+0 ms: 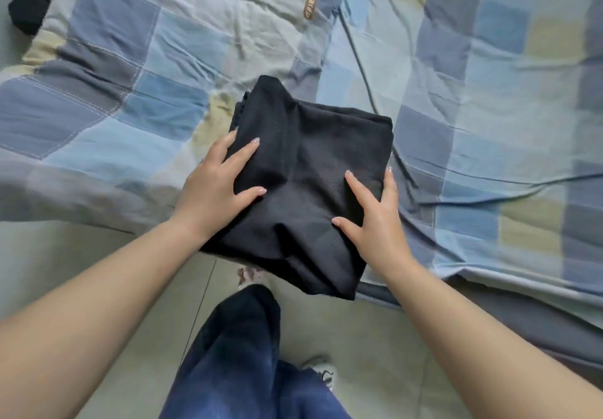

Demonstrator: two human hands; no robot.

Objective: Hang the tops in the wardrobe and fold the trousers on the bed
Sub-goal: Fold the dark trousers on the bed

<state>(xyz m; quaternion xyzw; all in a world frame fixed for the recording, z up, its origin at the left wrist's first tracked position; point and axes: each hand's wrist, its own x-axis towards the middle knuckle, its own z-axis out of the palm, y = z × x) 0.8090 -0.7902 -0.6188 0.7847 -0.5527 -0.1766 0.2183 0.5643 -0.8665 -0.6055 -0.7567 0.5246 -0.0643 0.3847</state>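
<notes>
A folded bundle of black trousers (310,164) sits at the near edge of the bed (489,125), its lower corner hanging out over the floor. My left hand (215,187) holds the bundle's left side, with thumb and forefinger on top and the other fingers tucked past the edge. On the right side my right hand (375,219) holds it the same way, thumb and forefinger on top and another fingertip showing at the cloth's right edge.
The bed carries a rumpled blue, grey and cream patchwork cover (137,69) with a thin dark cable (362,60) across it. A black object (27,11) lies on the floor at far left. My legs in dark blue trousers (241,353) stand on the tiled floor.
</notes>
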